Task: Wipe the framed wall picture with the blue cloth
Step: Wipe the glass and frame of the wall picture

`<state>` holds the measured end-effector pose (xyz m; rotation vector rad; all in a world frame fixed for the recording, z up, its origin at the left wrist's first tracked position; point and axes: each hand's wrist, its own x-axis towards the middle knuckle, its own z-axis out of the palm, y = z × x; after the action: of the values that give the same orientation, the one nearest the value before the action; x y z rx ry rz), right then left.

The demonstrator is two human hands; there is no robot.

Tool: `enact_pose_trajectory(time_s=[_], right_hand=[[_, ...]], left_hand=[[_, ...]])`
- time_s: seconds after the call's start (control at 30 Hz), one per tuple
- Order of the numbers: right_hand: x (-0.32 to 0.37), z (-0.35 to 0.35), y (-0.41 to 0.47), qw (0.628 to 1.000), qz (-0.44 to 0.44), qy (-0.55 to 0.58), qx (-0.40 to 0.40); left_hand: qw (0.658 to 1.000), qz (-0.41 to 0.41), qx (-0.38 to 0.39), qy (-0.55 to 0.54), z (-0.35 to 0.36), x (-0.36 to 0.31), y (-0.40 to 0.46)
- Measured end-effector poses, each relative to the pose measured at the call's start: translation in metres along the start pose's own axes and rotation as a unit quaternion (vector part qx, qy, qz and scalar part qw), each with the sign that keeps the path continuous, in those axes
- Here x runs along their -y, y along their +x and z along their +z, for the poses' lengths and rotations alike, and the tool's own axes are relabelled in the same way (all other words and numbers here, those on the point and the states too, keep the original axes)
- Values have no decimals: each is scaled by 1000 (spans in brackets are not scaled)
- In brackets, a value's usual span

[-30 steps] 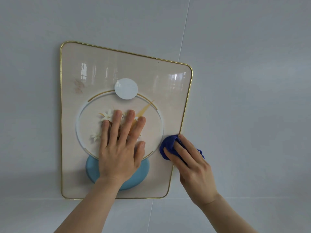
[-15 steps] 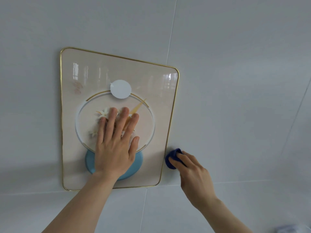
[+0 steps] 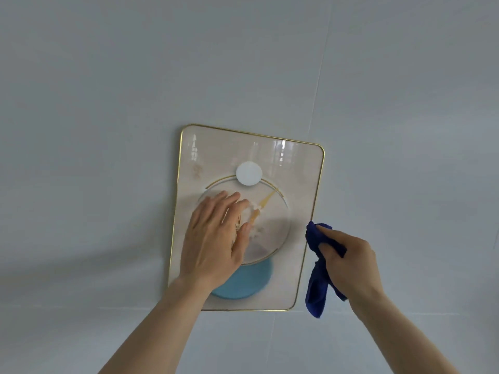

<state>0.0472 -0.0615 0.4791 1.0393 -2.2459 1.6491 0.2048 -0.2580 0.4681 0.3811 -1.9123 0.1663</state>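
Now the framed picture [image 3: 302, 211] hangs on the gray wall [image 3: 108, 103], standing taller than it is wide. The left hand [image 3: 213, 238] lies open and flat on its middle, fingers spread. The right hand [image 3: 348, 263] is closed around the blue cloth [image 3: 316, 282], just off the picture's right edge, with one end hanging down. The picture lies to the left of the cloth. Only the left hand covers part of it.

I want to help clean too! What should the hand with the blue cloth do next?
Probably slide the right hand leftward so the dark blue cloth meets the gold-framed wall picture: the cloth hangs beside its right edge, while the left hand lies on the glass.
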Motion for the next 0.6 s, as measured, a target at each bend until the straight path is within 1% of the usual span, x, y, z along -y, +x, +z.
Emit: enact_pose_trajectory(time_s=[0.1,0.23,0.37,0.5,0.6], right_hand=[[44,17,1,995,-24,87,-43],[100,53,-1,981,-120,113,-106],[137,93,6,954,-235,94,-159],[149,133,21,906,-362,54,-212],[150,160,36,876,-422,15,-232]], left_hand=[[998,-38,-40,9,-26,26,6],[993,-87,-69,31,-46,63,12],[989,-103,-67,77,-48,98,13],[984,-119,-47,122,-40,126,13],[985,-98,-43,133,-33,136,18]])
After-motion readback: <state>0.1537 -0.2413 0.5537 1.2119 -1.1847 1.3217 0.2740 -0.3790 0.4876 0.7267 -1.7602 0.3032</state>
